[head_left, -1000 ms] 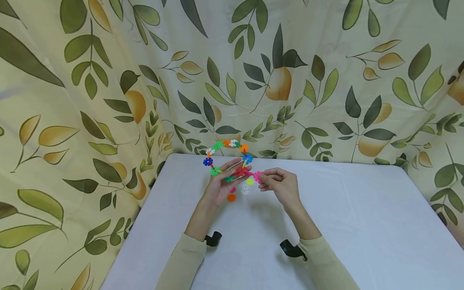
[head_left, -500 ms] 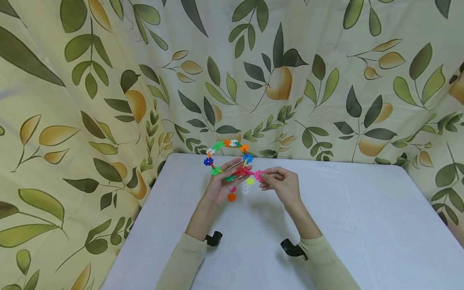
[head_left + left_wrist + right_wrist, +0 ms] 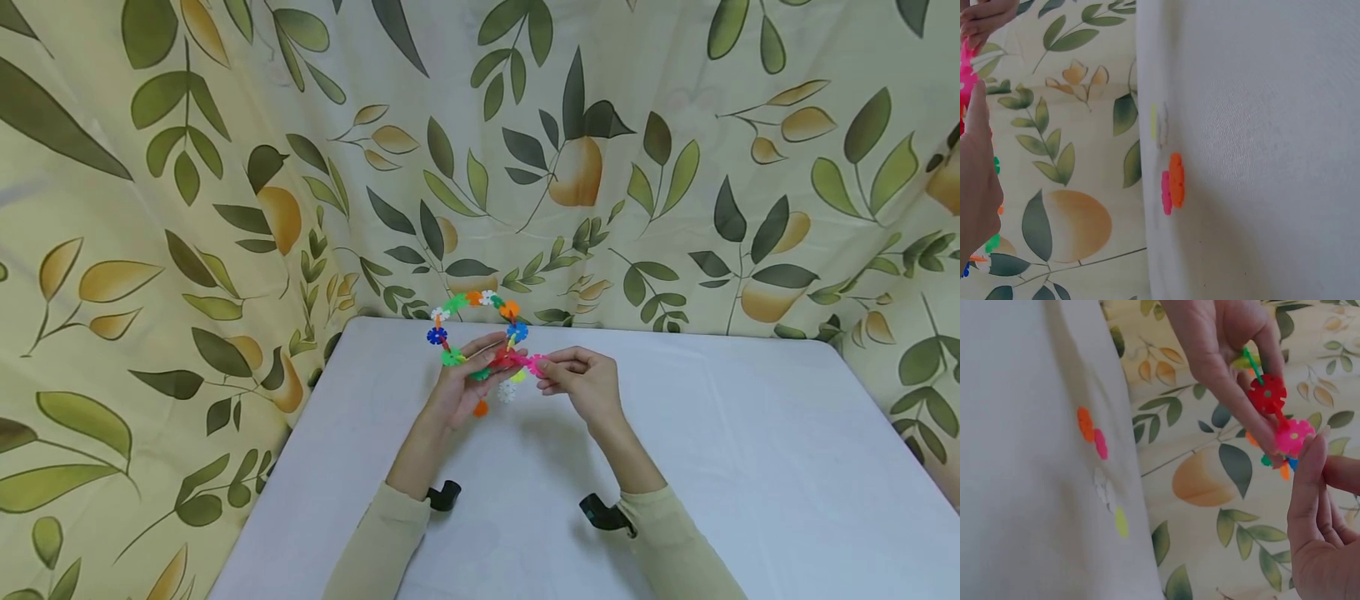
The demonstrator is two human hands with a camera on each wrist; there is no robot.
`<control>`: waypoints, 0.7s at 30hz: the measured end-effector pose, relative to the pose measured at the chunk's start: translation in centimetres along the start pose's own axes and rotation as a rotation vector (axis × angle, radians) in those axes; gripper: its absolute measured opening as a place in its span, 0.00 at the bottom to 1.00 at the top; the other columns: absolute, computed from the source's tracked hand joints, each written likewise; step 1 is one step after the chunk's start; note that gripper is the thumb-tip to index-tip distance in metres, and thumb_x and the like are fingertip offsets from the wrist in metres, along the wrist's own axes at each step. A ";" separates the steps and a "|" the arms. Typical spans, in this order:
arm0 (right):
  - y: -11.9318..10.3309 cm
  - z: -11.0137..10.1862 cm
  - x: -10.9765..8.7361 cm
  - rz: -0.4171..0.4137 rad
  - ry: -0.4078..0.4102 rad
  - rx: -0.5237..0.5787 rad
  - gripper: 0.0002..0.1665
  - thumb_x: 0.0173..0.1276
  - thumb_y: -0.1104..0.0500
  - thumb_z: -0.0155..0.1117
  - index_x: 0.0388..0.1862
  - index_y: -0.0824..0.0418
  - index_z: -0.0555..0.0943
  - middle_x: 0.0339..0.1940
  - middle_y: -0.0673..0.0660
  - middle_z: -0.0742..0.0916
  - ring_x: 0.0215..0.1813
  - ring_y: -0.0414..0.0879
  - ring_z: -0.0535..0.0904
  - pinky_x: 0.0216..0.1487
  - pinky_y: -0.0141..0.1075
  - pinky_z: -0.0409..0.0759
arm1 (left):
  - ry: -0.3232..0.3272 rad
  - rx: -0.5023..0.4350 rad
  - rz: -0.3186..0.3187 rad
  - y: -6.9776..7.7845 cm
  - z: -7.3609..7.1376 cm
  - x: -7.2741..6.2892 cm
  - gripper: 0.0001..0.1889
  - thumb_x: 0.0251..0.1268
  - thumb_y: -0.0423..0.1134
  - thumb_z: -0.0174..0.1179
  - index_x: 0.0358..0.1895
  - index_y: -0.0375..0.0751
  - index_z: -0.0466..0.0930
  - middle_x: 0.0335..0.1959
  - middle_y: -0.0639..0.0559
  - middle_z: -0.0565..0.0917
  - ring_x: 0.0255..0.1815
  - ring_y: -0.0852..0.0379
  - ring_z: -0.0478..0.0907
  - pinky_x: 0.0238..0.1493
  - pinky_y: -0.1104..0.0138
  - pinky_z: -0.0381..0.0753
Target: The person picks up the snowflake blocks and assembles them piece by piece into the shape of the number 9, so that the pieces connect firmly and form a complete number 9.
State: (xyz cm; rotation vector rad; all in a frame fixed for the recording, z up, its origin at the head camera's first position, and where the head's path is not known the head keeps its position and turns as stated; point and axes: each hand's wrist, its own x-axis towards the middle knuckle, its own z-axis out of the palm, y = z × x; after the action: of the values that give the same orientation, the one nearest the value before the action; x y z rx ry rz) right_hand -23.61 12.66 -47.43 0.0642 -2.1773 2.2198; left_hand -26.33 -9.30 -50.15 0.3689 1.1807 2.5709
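A ring of interlocking snowflake discs [image 3: 517, 332] in many colours stands up from my left hand [image 3: 452, 392], whose fingers and thumb hold its lower part. Close to the ring's bottom is a red disc [image 3: 1267, 394], seen in the right wrist view beside the left fingers. A pink snowflake disc [image 3: 1294, 436] joins on at the red one and sticks out to the right. My right hand [image 3: 587, 385] pinches this pink disc at its outer edge between thumb and fingertips. Both hands are raised over the white table.
Loose discs lie on the white table [image 3: 712, 458] under the hands: an orange one [image 3: 481, 408], a pink one [image 3: 1101, 444], white ones [image 3: 507, 392] and a yellow one [image 3: 518, 376]. A leaf-patterned curtain [image 3: 637, 250] hangs behind the table and at its sides.
My left hand and the ring have shifted slightly to the right, nearer the right hand, and the left thumb has come across the ring's bottom. The right hand stays nearly still.
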 end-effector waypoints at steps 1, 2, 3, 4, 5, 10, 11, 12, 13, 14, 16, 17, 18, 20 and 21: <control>0.0 0.0 0.0 0.006 -0.002 0.001 0.20 0.69 0.59 0.75 0.48 0.75 0.83 0.30 0.57 0.91 0.30 0.46 0.90 0.40 0.41 0.90 | -0.008 0.009 0.002 0.0 -0.1 0.0 0.22 0.81 0.30 0.51 0.73 0.27 0.69 0.72 0.28 0.71 0.66 0.35 0.80 0.66 0.51 0.78; 0.0 0.1 0.0 0.009 -0.004 0.002 0.19 0.69 0.60 0.75 0.48 0.75 0.83 0.31 0.57 0.91 0.30 0.46 0.91 0.40 0.42 0.90 | -0.016 0.013 0.004 0.0 -0.2 0.0 0.22 0.81 0.30 0.51 0.73 0.27 0.69 0.72 0.28 0.71 0.66 0.35 0.80 0.66 0.51 0.78; 0.0 0.1 0.0 0.011 -0.005 0.003 0.19 0.69 0.60 0.75 0.48 0.75 0.83 0.31 0.58 0.91 0.30 0.47 0.91 0.39 0.42 0.90 | -0.022 0.019 0.006 0.0 -0.3 0.0 0.22 0.81 0.30 0.51 0.73 0.27 0.69 0.72 0.28 0.71 0.66 0.35 0.79 0.66 0.51 0.78; -0.1 0.2 0.0 0.011 -0.006 0.002 0.19 0.68 0.60 0.75 0.47 0.75 0.83 0.31 0.58 0.91 0.30 0.47 0.91 0.39 0.42 0.90 | -0.028 0.025 0.010 0.0 -0.4 0.0 0.22 0.81 0.29 0.50 0.73 0.27 0.68 0.73 0.27 0.70 0.66 0.35 0.79 0.66 0.51 0.78; -0.1 0.3 0.0 0.007 -0.011 0.001 0.18 0.68 0.61 0.75 0.47 0.75 0.83 0.31 0.59 0.91 0.30 0.47 0.91 0.39 0.42 0.90 | -0.029 0.029 0.011 0.1 -0.5 0.0 0.22 0.81 0.29 0.50 0.73 0.27 0.69 0.73 0.26 0.70 0.66 0.35 0.79 0.66 0.51 0.78; 0.1 0.9 0.0 -0.010 -0.021 -0.007 0.16 0.68 0.63 0.75 0.45 0.75 0.83 0.31 0.61 0.91 0.29 0.49 0.91 0.37 0.43 0.90 | -0.029 0.038 0.016 0.4 -0.6 -0.1 0.21 0.80 0.28 0.51 0.72 0.27 0.70 0.73 0.26 0.70 0.65 0.34 0.80 0.65 0.51 0.79; 0.1 0.9 0.0 -0.011 -0.023 -0.007 0.15 0.68 0.64 0.75 0.45 0.75 0.83 0.31 0.61 0.91 0.29 0.49 0.91 0.37 0.43 0.90 | -0.026 0.037 0.015 0.4 -0.6 -0.1 0.21 0.80 0.28 0.51 0.72 0.27 0.70 0.72 0.28 0.71 0.65 0.34 0.80 0.64 0.51 0.79; 0.2 1.0 0.0 -0.007 -0.021 -0.007 0.15 0.68 0.64 0.75 0.45 0.74 0.83 0.31 0.60 0.91 0.29 0.49 0.91 0.37 0.43 0.90 | -0.023 0.034 0.015 0.5 -0.6 -0.2 0.22 0.80 0.28 0.51 0.72 0.27 0.70 0.72 0.29 0.72 0.65 0.34 0.80 0.64 0.51 0.79; 0.2 1.0 0.0 -0.004 -0.018 -0.006 0.15 0.68 0.63 0.75 0.45 0.74 0.83 0.32 0.60 0.91 0.29 0.49 0.91 0.38 0.44 0.90 | -0.016 0.024 0.014 0.5 -0.6 -0.2 0.22 0.80 0.28 0.51 0.73 0.27 0.69 0.71 0.31 0.74 0.65 0.34 0.80 0.64 0.51 0.79; 0.2 1.0 -0.1 -0.002 -0.019 -0.001 0.16 0.68 0.63 0.75 0.45 0.74 0.83 0.32 0.60 0.91 0.29 0.49 0.91 0.38 0.44 0.90 | -0.012 0.012 0.014 0.5 -0.5 -0.2 0.23 0.80 0.28 0.51 0.73 0.27 0.67 0.70 0.32 0.75 0.65 0.34 0.79 0.65 0.51 0.79; 0.2 1.1 -0.1 0.002 -0.021 0.016 0.17 0.68 0.62 0.76 0.46 0.74 0.83 0.32 0.61 0.91 0.30 0.49 0.91 0.39 0.45 0.90 | 0.008 -0.016 0.013 0.4 -0.4 -0.1 0.25 0.80 0.29 0.53 0.75 0.28 0.65 0.71 0.32 0.75 0.66 0.35 0.80 0.65 0.52 0.79; 0.3 1.2 -0.1 0.002 -0.022 0.026 0.17 0.68 0.62 0.76 0.46 0.74 0.82 0.32 0.60 0.91 0.30 0.49 0.91 0.38 0.44 0.90 | 0.019 -0.034 0.012 0.3 -0.4 -0.1 0.26 0.80 0.30 0.53 0.76 0.28 0.63 0.71 0.33 0.74 0.66 0.36 0.80 0.66 0.52 0.78; 0.3 1.2 -0.2 0.002 -0.024 0.035 0.18 0.68 0.61 0.76 0.46 0.74 0.82 0.32 0.60 0.91 0.30 0.49 0.91 0.38 0.44 0.90 | 0.031 -0.054 0.010 0.2 -0.3 0.0 0.27 0.80 0.31 0.54 0.76 0.29 0.62 0.71 0.34 0.75 0.66 0.37 0.80 0.67 0.53 0.78; 0.4 1.3 -0.2 -0.004 -0.034 0.053 0.18 0.68 0.62 0.75 0.46 0.75 0.82 0.32 0.61 0.91 0.30 0.49 0.91 0.38 0.44 0.90 | 0.047 -0.089 0.005 0.1 -0.2 0.0 0.28 0.79 0.31 0.55 0.77 0.31 0.62 0.71 0.36 0.75 0.67 0.39 0.80 0.68 0.55 0.77; 0.4 1.3 -0.2 -0.008 -0.038 0.059 0.18 0.68 0.62 0.75 0.47 0.76 0.81 0.33 0.61 0.91 0.30 0.49 0.91 0.38 0.44 0.90 | 0.054 -0.106 0.001 0.0 -0.1 0.0 0.27 0.79 0.31 0.55 0.77 0.32 0.63 0.71 0.36 0.76 0.67 0.41 0.80 0.69 0.55 0.76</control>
State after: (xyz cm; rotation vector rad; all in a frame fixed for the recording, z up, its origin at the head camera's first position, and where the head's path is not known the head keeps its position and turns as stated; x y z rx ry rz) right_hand -23.42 11.38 -47.83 0.1175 -2.1261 2.2972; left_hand -26.40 -9.35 -50.25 0.2781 1.0567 2.6460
